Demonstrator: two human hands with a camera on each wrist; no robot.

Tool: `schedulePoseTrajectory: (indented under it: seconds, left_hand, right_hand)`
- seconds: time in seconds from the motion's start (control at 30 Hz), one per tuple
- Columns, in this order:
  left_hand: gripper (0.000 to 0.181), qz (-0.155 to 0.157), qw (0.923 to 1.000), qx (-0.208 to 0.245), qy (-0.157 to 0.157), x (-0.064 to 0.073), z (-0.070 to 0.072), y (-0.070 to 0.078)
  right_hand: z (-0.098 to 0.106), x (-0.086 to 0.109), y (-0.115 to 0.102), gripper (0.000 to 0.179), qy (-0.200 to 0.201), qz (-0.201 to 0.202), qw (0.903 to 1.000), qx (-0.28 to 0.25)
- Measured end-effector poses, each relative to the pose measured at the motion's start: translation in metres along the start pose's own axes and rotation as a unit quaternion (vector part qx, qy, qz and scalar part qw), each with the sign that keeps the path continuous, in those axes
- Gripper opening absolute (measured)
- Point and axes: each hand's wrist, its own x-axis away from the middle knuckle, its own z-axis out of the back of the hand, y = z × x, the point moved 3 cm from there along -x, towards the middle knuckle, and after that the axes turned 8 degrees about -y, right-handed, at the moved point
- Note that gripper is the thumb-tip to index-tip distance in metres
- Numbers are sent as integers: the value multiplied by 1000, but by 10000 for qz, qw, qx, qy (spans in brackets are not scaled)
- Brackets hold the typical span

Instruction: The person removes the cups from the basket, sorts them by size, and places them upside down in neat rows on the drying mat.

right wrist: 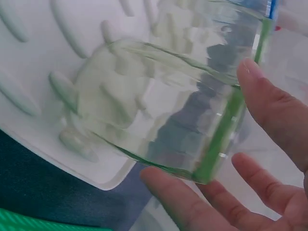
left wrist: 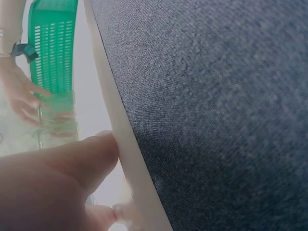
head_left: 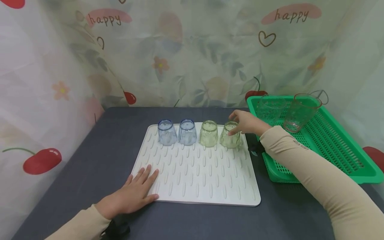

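Four-sided and white, the ribbed drying mat (head_left: 195,180) lies on the dark table. Along its far edge stand two blue glasses (head_left: 167,134) (head_left: 187,133) and two green ones, all upside down. My right hand (head_left: 247,122) holds the rightmost green glass (head_left: 230,138), thumb on one side and fingers on the other near its thick base. In the right wrist view, that green glass (right wrist: 159,106) has its mouth on the mat. The other green glass (head_left: 208,135) stands just left of it. My left hand (head_left: 133,191) rests with spread fingers on the mat's near left corner.
A green perforated basket (head_left: 348,160) stands on the right, under my right forearm. Inside it are a clear glass (head_left: 270,108) and a pink-tinted glass mug (head_left: 303,111) with a handle. A patterned curtain (head_left: 192,66) closes off the back and sides.
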Motion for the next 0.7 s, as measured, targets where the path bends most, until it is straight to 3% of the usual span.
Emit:
schedulePoseTrajectory:
  seconds: [0.3, 0.7]
  left_hand:
    - [82, 14, 10000, -46, 34, 2, 1, 1]
    - [82, 12, 10000, -61, 5, 2, 2, 2]
  right_hand:
    - [19, 16, -12, 61, 327, 298, 9990, 116]
    - [68, 68, -30, 67, 1015, 794, 9892, -696]
